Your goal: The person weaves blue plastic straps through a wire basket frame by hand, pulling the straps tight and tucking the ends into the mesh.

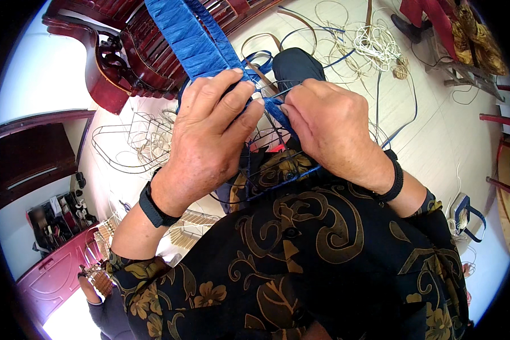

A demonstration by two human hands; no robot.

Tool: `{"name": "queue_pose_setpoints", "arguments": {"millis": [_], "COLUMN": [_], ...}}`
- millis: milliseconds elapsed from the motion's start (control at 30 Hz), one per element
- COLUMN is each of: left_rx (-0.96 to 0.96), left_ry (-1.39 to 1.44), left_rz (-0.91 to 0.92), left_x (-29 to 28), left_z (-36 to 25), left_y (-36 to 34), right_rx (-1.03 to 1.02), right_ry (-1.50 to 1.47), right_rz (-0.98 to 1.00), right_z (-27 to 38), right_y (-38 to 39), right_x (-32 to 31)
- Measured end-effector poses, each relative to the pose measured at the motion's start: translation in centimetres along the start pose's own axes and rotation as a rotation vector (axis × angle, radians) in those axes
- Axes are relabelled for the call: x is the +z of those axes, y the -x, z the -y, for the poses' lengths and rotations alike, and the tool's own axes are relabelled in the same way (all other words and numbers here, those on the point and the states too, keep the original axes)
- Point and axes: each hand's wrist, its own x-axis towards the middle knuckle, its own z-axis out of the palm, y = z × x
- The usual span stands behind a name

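Observation:
A dark wire frame point(266, 173), partly wrapped in blue strip, rests in my lap. From its far left side a blue woven panel point(190, 37) stretches up and away from me. My left hand point(212, 122) has its fingers curled over the panel's near end. Close beside it, my right hand point(328, 122) is closed in a pinch on a blue strip point(276, 110), which runs down between the hands. A thin line crosses between the fingertips; whether it is wire or cord I cannot tell. Both palms are hidden.
Carved red wooden bench point(147, 51) at far left. Tangled pale cord point(377, 45) lies on the floor at far right, with loose blue and brown strips around. More wire frames point(133, 139) and cord lie left of my hands. Another person's arm point(90, 292) shows at lower left.

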Motion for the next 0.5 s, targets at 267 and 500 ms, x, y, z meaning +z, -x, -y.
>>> {"name": "queue_pose_setpoints", "arguments": {"millis": [267, 500], "left_rx": [0.022, 0.049], "left_ry": [0.018, 0.031], "left_rz": [-0.039, 0.005], "left_x": [0.70, 0.40], "left_z": [0.18, 0.34], "left_y": [-0.13, -0.42], "right_rx": [0.004, -0.053], "right_ry": [0.115, 0.202], "right_rz": [0.066, 0.129], "right_z": [0.07, -0.30], "right_y": [0.19, -0.09], "right_x": [0.16, -0.16]}}
